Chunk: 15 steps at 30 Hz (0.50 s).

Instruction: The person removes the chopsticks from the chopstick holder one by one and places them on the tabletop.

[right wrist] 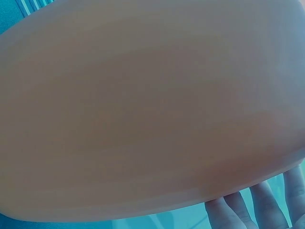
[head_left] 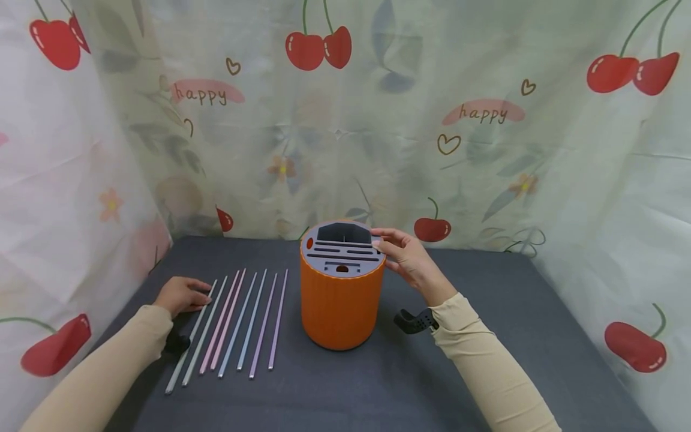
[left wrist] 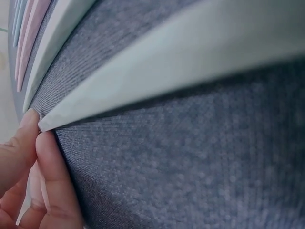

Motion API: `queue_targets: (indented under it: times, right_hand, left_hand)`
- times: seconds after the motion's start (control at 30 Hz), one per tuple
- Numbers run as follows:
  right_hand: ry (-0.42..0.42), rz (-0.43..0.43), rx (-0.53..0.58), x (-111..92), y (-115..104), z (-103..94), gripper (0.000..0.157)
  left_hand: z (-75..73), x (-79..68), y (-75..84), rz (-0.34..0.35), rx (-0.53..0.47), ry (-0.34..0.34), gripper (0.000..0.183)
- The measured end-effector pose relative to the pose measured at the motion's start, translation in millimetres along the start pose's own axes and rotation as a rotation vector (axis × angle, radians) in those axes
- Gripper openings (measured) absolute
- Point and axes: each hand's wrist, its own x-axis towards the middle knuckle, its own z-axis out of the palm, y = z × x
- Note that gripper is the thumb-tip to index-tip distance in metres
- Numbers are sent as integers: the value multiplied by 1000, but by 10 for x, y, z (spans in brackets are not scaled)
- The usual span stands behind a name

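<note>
On the left, my left hand (head_left: 182, 295) is at the far end of the outermost pale green chopstick (head_left: 177, 373). In the left wrist view, thumb and forefinger pinch the tip of that chopstick (left wrist: 143, 78), which lies along the dark cloth. My right hand (head_left: 412, 261) grips the upper right rim of an orange round holder (head_left: 340, 312), thumb on its grey slotted top (head_left: 345, 247). The holder stands upright and fills most of the right wrist view, with fingertips (right wrist: 267, 205) along its edge.
Beside the held one lie another pale green chopstick (head_left: 197, 357) and pink (head_left: 216, 330), blue (head_left: 251, 327) and purple (head_left: 278, 321) ones, roughly parallel. The dark cloth-covered table (head_left: 486, 288) is enclosed by cherry-printed curtains (head_left: 345, 150). Dark straps (head_left: 415, 322) circle the wrists.
</note>
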Motion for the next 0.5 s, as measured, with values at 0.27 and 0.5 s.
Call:
queue_targets:
  times: [0.27,0.5]
  right_hand:
    - [-3,-3,0,8,2,-2,29]
    - [0,-2,-7,4,0,4,30]
  left_hand:
    - [-1,6,-1,-10,-10,-1,44]
    - [-6,28,-11,-24,-7,8,44]
